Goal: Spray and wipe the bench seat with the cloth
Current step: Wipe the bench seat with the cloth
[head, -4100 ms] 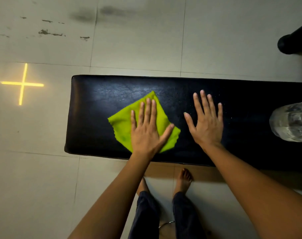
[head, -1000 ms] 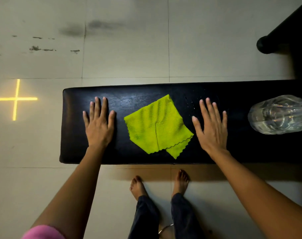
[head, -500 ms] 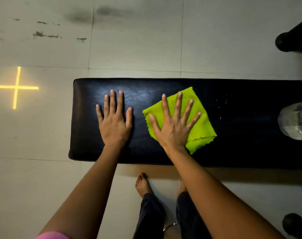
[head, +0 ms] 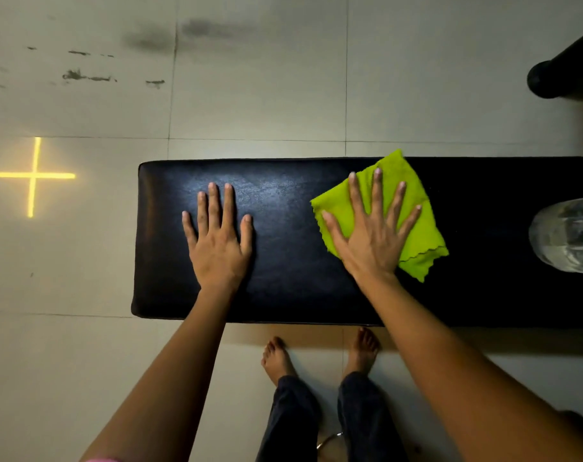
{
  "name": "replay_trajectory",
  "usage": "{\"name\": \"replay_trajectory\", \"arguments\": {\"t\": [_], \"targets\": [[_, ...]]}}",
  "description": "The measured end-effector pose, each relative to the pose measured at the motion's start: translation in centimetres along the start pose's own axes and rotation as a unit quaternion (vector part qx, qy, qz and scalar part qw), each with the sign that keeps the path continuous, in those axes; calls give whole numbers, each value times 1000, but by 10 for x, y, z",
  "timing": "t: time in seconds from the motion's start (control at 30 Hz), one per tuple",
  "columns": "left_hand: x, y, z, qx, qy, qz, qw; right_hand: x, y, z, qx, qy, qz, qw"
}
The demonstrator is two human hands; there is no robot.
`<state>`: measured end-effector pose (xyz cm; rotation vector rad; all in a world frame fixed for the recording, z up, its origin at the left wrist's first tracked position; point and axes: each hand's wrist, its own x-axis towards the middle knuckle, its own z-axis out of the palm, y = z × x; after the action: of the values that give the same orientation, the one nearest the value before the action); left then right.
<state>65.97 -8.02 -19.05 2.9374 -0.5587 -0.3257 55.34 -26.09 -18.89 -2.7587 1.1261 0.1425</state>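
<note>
A long black padded bench seat (head: pixel 283 288) runs across the view over a tiled floor. A bright green cloth (head: pixel 423 235) lies on it right of centre, its far corner at the back edge. My right hand (head: pixel 370 241) presses flat on the cloth with the fingers spread, not curled around it. My left hand (head: pixel 217 248) rests flat on the bare seat near the left end, fingers nearly together and holding nothing. A clear plastic bottle (head: pixel 570 235) lies on the seat at the right edge of the view, cut off by the frame.
Pale floor tiles surround the bench, with dark stains (head: pixel 87 76) at the far left. A yellow cross of light (head: pixel 33 175) shines on the floor to the left. A black rounded object (head: pixel 556 75) stands at the top right. My bare feet (head: pixel 277 358) are in front of the bench.
My left hand left the cloth and settled on the bare seat. My right hand came down on the cloth and has slid it to the right and toward the back edge.
</note>
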Motion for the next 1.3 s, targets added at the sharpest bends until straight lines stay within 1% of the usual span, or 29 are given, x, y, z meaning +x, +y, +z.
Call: {"name": "replay_trajectory", "arguments": {"t": [0.1,0.13,0.17,0.23,0.27,0.33,0.4,0.43,0.53,0.6,0.7,0.77,0.83,0.9,0.97,1.07,1.13,1.2,1.3], "targets": [[-3,9,-6,-30,-3,-23,999,-40,9,5,-11,-2,-39,999],[-4,21,-9,-43,1,-15,999,-46,16,5,-11,-7,-38,999],[-5,37,-10,-51,5,12,999,-45,25,3,-9,-8,-32,999],[-4,76,-7,-65,5,76,995,-31,44,-4,-13,-2,-9,1000],[-1,92,-4,-75,0,85,994,-20,52,-7,-12,-1,9,1000],[5,113,8,-75,-22,64,995,5,63,-14,3,-13,62,998],[7,116,21,-39,-18,43,998,15,60,-13,16,-9,88,996],[8,114,24,-29,-12,45,999,11,55,-12,16,-2,78,997],[5,112,24,-34,1,56,998,-24,58,-5,1,-2,9,1000],[5,111,23,-35,2,58,998,-40,70,-6,1,-17,-5,1000],[6,112,23,-28,0,53,998,-24,77,-14,9,-19,35,999],[5,114,23,-25,6,50,998,-2,71,-16,12,-20,71,997],[6,116,25,-23,11,45,999,19,63,-16,10,-29,86,996],[6,117,26,-20,13,42,999,23,60,-15,9,-27,75,997],[5,116,27,-20,11,42,999,5,63,-13,5,-13,40,999],[5,116,25,-15,7,43,999,-29,74,-14,-6,-32,-29,999],[6,117,25,-15,9,42,999,-26,79,-17,6,-37,-46,998],[6,118,24,-15,6,42,999,-15,80,-21,25,-26,-27,999],[6,119,23,-18,8,36,999,-4,71,-23,58,4,62,996]]}}
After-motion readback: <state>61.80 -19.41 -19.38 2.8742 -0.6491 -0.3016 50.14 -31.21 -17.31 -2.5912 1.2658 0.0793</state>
